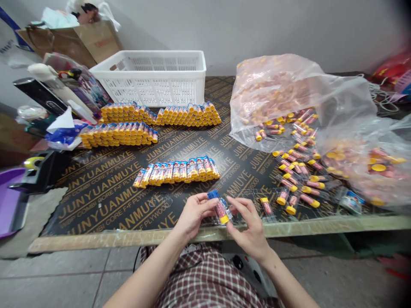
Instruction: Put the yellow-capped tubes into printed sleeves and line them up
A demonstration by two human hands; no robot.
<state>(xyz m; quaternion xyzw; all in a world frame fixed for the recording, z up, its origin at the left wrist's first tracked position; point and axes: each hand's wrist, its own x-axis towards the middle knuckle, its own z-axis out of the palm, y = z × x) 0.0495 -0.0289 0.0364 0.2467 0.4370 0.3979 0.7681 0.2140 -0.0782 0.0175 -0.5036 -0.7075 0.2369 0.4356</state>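
Observation:
Just above the table's front edge, my left hand (196, 214) pinches a small tube (220, 210) by its upper part. The tube has a blue top, a clear body with pink contents and a yellow cap at its lower end. To its right, my right hand (246, 220) is open, fingers apart and curved, its thumb close to the yellow cap. Something blue and white shows behind the tube, partly hidden. One unlabelled tube (266, 206) lies right of my right hand. Beyond my hands, blue-labelled tubes (183, 170) are lined up in a block.
Stacked tubes (118, 133) fill the back left, before a white plastic basket (154, 87). On the right, loose yellow-capped tubes (302, 167) spill from a large clear bag (276, 81); another bag (359, 158) lies nearer. A purple dustpan (11, 201) is at far left.

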